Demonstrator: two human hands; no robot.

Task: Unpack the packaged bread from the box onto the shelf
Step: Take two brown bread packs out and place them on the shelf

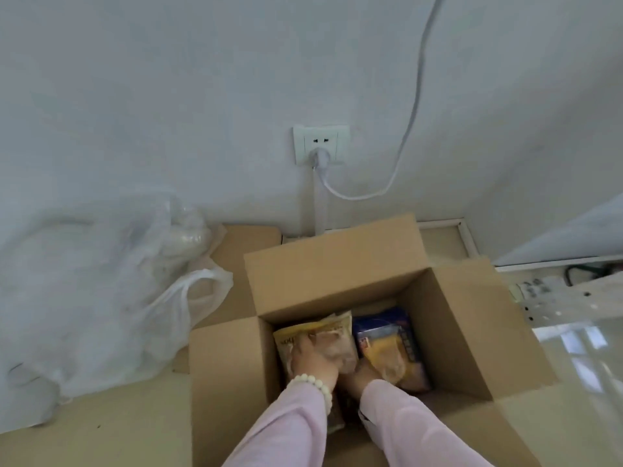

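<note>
Yellow bread pack: 9 o'clock in cardboard box; likely light, soft, slippery; cradle edges.
Left hand: fingers curled round it.
Right hand: fingers hidden.

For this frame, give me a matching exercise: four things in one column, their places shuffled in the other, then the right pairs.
Things
1. yellow packet
2. blue packet
3. plastic bag
4. plug

Places
A. in the wall socket
B. in the box, on its right side
C. on the floor, left of the box
D. in the box, gripped by the left hand

Pairs: 1-D, 2-B, 3-C, 4-A
</note>
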